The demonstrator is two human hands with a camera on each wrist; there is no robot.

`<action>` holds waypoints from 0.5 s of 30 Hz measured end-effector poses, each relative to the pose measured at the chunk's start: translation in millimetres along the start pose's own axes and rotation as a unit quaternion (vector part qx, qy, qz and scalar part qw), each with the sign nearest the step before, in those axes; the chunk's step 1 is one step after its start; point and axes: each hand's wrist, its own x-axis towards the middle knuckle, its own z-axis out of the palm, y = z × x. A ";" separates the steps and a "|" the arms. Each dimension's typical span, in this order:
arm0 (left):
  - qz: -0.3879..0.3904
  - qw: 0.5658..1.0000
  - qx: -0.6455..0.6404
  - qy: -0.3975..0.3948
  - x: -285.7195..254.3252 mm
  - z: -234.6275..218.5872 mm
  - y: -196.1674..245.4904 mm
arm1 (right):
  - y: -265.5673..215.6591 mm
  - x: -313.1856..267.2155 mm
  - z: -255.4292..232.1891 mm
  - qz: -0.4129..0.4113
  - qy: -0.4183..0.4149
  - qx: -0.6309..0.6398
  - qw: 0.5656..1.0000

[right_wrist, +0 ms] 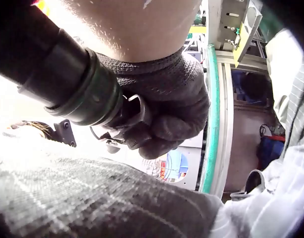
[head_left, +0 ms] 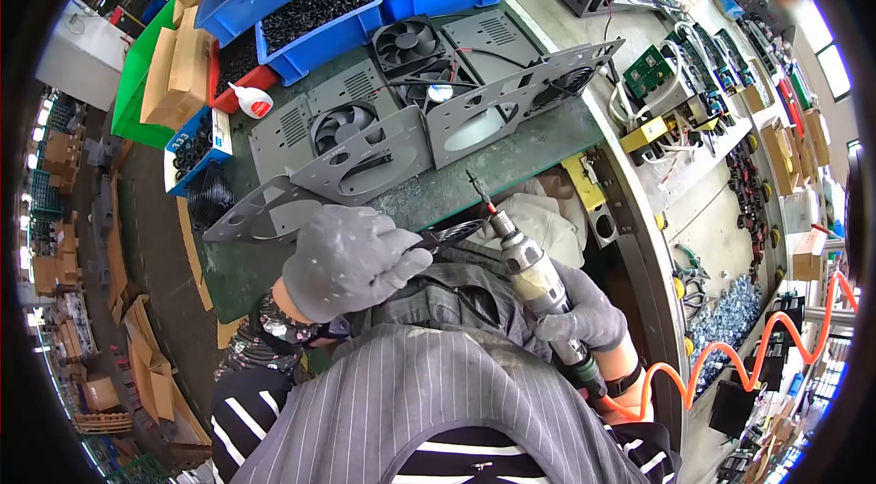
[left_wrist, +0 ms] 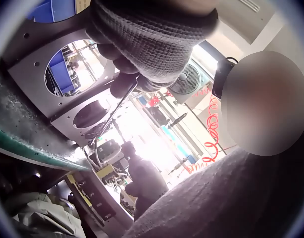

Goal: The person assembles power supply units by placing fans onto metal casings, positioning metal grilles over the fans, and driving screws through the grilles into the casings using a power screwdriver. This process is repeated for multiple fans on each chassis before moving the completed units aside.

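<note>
My gloved left hand (head_left: 351, 260) pinches a dark wire fan guard (head_left: 452, 233), seen nearly edge-on in front of the apron. In the left wrist view its thin edge (left_wrist: 114, 109) slants down from the fingers. My gloved right hand (head_left: 589, 315) grips an air screwdriver (head_left: 534, 274), its bit pointing up and away toward the bench. The driver's dark rear end (right_wrist: 87, 89) fills the left of the right wrist view. Beyond both hands, several grey metal panels (head_left: 365, 160) stand and lie on the green bench top (head_left: 429, 183), with black fans (head_left: 342, 130) among them.
Blue bins (head_left: 319, 41) of small black parts stand at the back, beside a white bottle (head_left: 251, 101) and a box of black rings (head_left: 196, 151). An orange coiled hose (head_left: 712, 361) runs right from the driver. Circuit boards (head_left: 648, 73) stand on the right bench.
</note>
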 end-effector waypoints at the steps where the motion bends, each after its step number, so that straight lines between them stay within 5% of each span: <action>1: 0.000 1.000 -0.001 0.000 1.0 3.4 -1.5 | -0.1 0.4 -1.9 0.008 0.003 0.000 1.000; 10: -0.116 0.985 0.011 0.128 9.7 23.2 -5.9 | -8.1 -6.0 -13.3 0.011 0.021 0.000 1.000; 15: -0.115 0.988 0.016 0.101 11.5 22.1 -6.3 | -2.8 -3.1 -12.5 -0.006 0.023 0.009 1.000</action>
